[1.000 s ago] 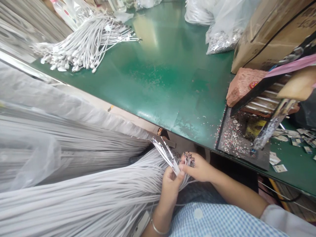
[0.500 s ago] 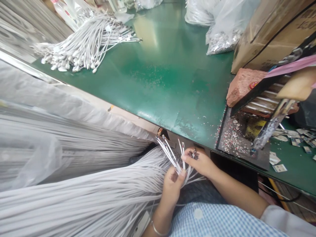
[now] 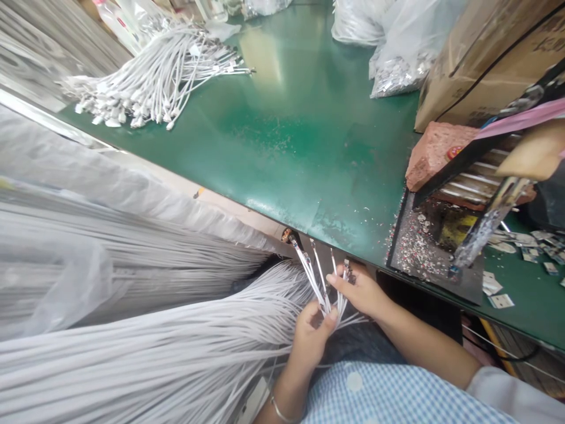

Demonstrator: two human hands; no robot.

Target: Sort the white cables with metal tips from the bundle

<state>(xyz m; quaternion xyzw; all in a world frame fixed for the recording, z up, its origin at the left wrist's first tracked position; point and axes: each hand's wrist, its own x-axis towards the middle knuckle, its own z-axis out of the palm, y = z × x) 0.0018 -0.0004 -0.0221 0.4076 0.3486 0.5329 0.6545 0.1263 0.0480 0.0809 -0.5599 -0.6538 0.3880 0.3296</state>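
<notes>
Just below the bench edge, my left hand (image 3: 311, 330) pinches several thin white cables (image 3: 314, 281) between thumb and fingers, their ends fanned upward. Small metal connectors tip some of these cables. My right hand (image 3: 362, 288) is closed beside it, its thumb pressed against the cables. A cluster of dark-tipped cable ends (image 3: 346, 272) sits in the right hand's curled fingers. A large bundle of loose white cables (image 3: 176, 335) stretches from the left toward both hands and passes under the left one.
A pile of white cables (image 3: 145, 82) lies on the green bench (image 3: 282, 159). A red brick (image 3: 430, 154) and a soldering iron (image 3: 479, 235) stand over a dark tray (image 3: 406, 268) with debris. Metal USB plugs (image 3: 501, 301) lie nearby. Plastic bags (image 3: 401, 65) and a cardboard box (image 3: 489, 70) are behind.
The fanned cable ends have shifted right, and more of them now lie by my right hand. My left hand has moved slightly right. The bench items stay where they were.
</notes>
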